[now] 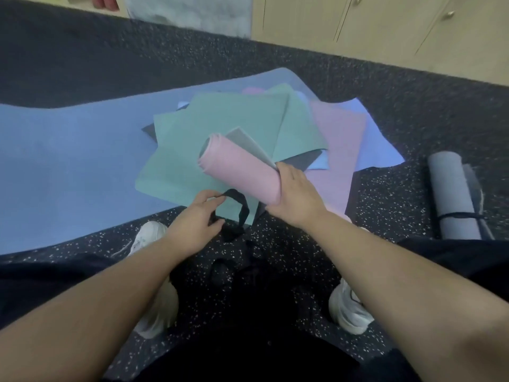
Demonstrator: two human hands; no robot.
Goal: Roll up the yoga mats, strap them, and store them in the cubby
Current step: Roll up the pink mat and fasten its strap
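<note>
One mat is rolled and waiting for its strap: your right hand [296, 198] grips the near end of the pink roll [242, 172], fingers curled round it, holding it tilted above the teal mat [192, 150] on the pile, its loose flap lifting at the top. Your left hand [197, 224] pinches the black strap [237, 208] between thumb and fingers, the loop hanging open just beside the roll's near end. Keep the right-hand grip firm so the flap cannot unwind, spread the loop wide, and slide it over that near end, shifting your grip as it passes. Seat it toward the middle, I judge, where it will bind best. A grey roll [453, 194], already strapped, lies on the floor [385, 106] to your right; cabinets [358, 20] stand beyond.
</note>
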